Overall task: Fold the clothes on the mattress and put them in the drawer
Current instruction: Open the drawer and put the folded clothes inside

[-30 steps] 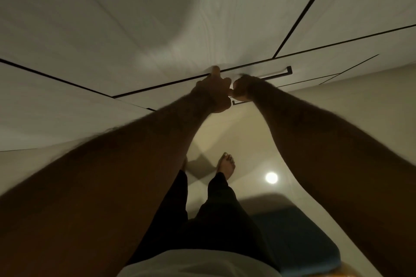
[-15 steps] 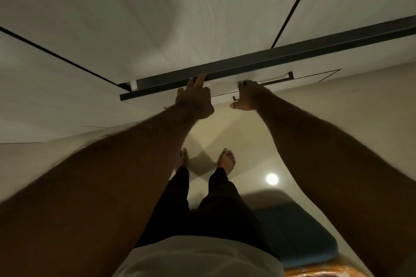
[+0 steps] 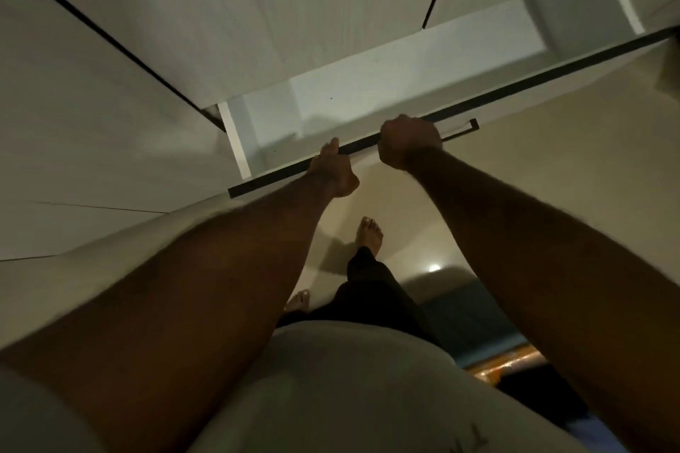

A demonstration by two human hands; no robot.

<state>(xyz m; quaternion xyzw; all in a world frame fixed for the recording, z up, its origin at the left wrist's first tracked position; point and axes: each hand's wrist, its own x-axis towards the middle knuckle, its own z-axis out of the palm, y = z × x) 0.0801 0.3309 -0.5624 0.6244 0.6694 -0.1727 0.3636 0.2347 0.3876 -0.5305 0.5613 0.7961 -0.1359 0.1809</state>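
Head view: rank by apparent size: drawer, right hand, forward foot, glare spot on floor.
1. drawer
2. right hand
3. forward foot: looks smaller, but it is farther from the camera and its heel is hidden, so the true order is unsure
4. glare spot

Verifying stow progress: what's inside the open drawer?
Inside the drawer only its pale, bare floor and walls show. The strip behind its front is hidden by the left hand and right hand.

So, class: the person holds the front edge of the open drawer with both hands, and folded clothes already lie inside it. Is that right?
Not quite. The left hand and right hand do hold the front edge of the open drawer, but the head view shows only bare white panels inside it, no clothes.
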